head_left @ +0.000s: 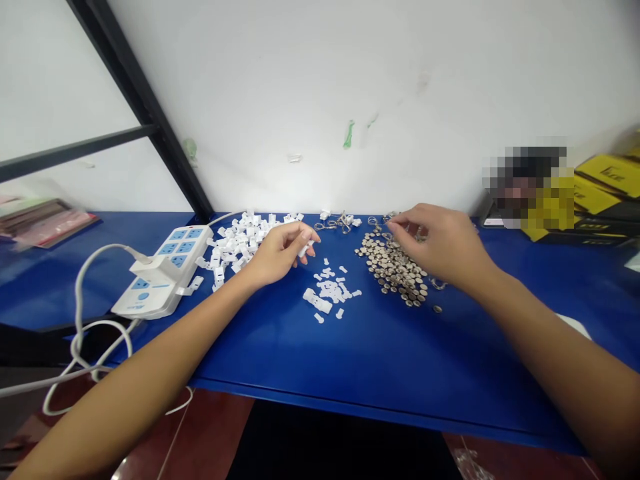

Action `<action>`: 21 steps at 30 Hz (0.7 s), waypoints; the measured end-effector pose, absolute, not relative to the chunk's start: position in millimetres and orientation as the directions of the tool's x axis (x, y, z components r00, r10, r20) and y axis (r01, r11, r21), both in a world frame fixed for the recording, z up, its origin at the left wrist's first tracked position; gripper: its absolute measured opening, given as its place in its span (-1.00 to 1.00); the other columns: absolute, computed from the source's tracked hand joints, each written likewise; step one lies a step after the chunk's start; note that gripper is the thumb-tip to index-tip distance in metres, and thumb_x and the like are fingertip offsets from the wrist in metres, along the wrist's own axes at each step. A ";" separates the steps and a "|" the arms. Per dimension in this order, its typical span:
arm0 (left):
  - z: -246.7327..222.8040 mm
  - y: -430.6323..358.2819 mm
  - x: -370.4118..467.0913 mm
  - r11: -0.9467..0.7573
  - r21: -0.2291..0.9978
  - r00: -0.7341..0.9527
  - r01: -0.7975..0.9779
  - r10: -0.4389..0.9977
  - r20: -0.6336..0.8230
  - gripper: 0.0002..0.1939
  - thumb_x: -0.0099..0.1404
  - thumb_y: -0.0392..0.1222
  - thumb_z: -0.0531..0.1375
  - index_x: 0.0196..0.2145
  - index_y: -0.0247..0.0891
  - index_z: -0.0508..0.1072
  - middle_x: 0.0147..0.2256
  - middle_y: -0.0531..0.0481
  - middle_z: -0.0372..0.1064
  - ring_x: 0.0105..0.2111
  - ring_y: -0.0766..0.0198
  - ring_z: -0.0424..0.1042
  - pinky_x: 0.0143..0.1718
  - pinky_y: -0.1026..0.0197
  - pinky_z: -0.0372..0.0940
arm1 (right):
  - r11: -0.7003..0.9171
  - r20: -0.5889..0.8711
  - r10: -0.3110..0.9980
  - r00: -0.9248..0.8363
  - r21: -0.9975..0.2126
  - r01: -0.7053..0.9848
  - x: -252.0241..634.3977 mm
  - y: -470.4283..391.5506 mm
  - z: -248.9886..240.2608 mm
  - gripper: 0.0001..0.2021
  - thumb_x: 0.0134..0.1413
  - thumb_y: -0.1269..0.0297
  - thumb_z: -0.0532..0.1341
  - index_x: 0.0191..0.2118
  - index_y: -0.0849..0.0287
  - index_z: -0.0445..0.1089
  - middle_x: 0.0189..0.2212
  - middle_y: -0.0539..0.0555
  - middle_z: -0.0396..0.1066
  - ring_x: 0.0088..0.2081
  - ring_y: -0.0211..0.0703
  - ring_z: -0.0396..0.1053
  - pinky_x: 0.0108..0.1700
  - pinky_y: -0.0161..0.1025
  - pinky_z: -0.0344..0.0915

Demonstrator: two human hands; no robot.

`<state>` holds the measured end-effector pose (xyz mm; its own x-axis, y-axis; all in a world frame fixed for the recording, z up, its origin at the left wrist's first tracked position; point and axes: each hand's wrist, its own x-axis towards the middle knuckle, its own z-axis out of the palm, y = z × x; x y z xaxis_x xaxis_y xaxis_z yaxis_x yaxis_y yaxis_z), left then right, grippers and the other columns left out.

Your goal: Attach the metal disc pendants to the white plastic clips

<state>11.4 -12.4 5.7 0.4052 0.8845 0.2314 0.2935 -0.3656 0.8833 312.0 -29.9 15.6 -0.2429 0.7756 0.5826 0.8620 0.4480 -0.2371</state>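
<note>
My left hand [283, 252] is closed, its thumb and fingers pinching a small white plastic casing [304, 249]. Beside and behind it spreads a heap of similar white casings [239, 241]. My right hand [440, 237] hovers over the right side of a pile of small round silver discs like button cells [395, 270]. Its thumb and forefinger come together near some metal rings [373, 221]; whatever lies between the tips is too small to make out. Between my hands lies a small group of flat white plastic tabs [333, 290], with a larger white casing [318, 301] at its near edge.
On the left of the blue table [310, 360] rests a white power strip [170, 267] with a plugged-in adapter and a looping white cable [77, 333]. More rings with white pieces [343, 222] sit near the wall. Yellow and black boxes [600, 193] are stacked at the right.
</note>
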 end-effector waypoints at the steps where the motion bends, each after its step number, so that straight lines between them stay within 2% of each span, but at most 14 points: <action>1: 6.6 -12.8 11.2 -0.365 0.879 0.401 0.308 0.887 0.228 -0.71 0.48 0.07 0.13 -0.23 -0.12 0.54 -0.35 -0.09 0.53 -0.47 0.29 0.46 -0.47 0.20 0.36 | 0.434 0.593 0.772 -0.230 -0.228 0.871 315.7 -29.0 17.5 -0.73 0.29 0.13 0.12 -0.26 0.04 0.56 -0.33 0.11 0.55 -0.35 -0.02 0.44 -0.23 -0.03 0.35; 5: 6.4 -12.7 9.6 -0.368 0.876 0.379 0.313 0.894 0.240 -0.79 0.37 0.05 0.27 -0.25 -0.12 0.57 -0.29 -0.10 0.57 -0.40 0.24 0.52 -0.37 0.13 0.45 | 0.334 0.617 0.764 -0.186 -0.133 0.933 338.3 -22.3 24.9 -0.74 0.24 0.14 0.15 -0.27 0.12 0.56 -0.35 0.14 0.56 -0.37 -0.03 0.43 -0.26 -0.07 0.29; 8: 1.7 -11.5 10.1 -0.376 0.884 0.393 0.276 0.884 0.254 -0.79 0.29 -0.03 0.36 -0.18 -0.14 0.53 -0.30 -0.09 0.58 -0.34 0.18 0.58 -0.27 0.09 0.51 | 0.271 0.531 0.828 -0.181 -0.095 0.958 359.6 -14.8 27.0 -0.75 0.18 0.15 0.17 -0.29 0.15 0.56 -0.38 0.15 0.56 -0.38 -0.05 0.41 -0.29 -0.10 0.23; 10: -2.3 -10.4 11.4 -0.343 0.913 0.404 0.220 0.884 0.235 -0.73 0.32 -0.07 0.33 -0.06 -0.15 0.47 -0.22 -0.12 0.61 -0.27 0.15 0.62 -0.21 0.07 0.52 | 0.271 0.475 0.859 -0.191 -0.107 0.957 369.1 -12.0 27.9 -0.77 0.15 0.17 0.19 -0.30 0.17 0.55 -0.41 0.15 0.54 -0.39 -0.08 0.41 -0.29 -0.12 0.24; 13: -6.0 -9.1 13.4 -0.258 0.954 0.409 0.151 0.895 0.178 -0.68 0.40 -0.09 0.24 0.07 -0.15 0.38 -0.03 -0.21 0.60 -0.19 0.12 0.64 -0.14 0.04 0.53 | 0.283 0.481 0.857 -0.187 -0.135 0.950 371.0 -15.0 32.2 -0.82 0.10 0.17 0.23 -0.39 0.16 0.47 -0.46 0.11 0.49 -0.42 -0.13 0.37 -0.31 -0.15 0.23; 16: -3.9 -9.7 13.7 -0.227 0.962 0.432 0.152 0.890 0.142 -0.80 0.46 -0.04 0.19 -0.06 -0.17 0.44 0.03 -0.22 0.58 -0.16 0.14 0.64 -0.13 0.07 0.54 | 0.296 0.432 0.881 -0.193 -0.186 0.937 362.9 -23.6 39.5 -0.77 0.10 0.10 0.25 -0.48 0.10 0.38 -0.59 0.01 0.37 -0.52 -0.20 0.27 -0.40 -0.17 0.16; 18: -0.1 -11.2 13.4 -0.226 0.960 0.459 0.167 0.879 0.128 -0.79 0.49 0.00 0.16 -0.17 -0.17 0.48 -0.01 -0.19 0.60 -0.18 0.17 0.64 -0.18 0.12 0.53 | 0.300 0.388 0.899 -0.205 -0.204 0.932 357.8 -27.6 42.1 -0.74 0.12 0.07 0.24 -0.49 0.09 0.38 -0.64 -0.02 0.31 -0.56 -0.22 0.23 -0.43 -0.18 0.13; 21: 4.9 -13.5 12.9 -0.228 0.956 0.471 0.184 0.874 0.117 -0.77 0.50 0.01 0.16 -0.20 -0.15 0.51 -0.12 -0.15 0.63 -0.27 0.22 0.63 -0.26 0.15 0.52 | 0.289 0.446 0.873 -0.199 -0.144 0.946 357.2 -25.9 39.1 -0.80 0.15 0.12 0.23 -0.38 0.10 0.48 -0.56 0.02 0.42 -0.51 -0.18 0.29 -0.40 -0.18 0.14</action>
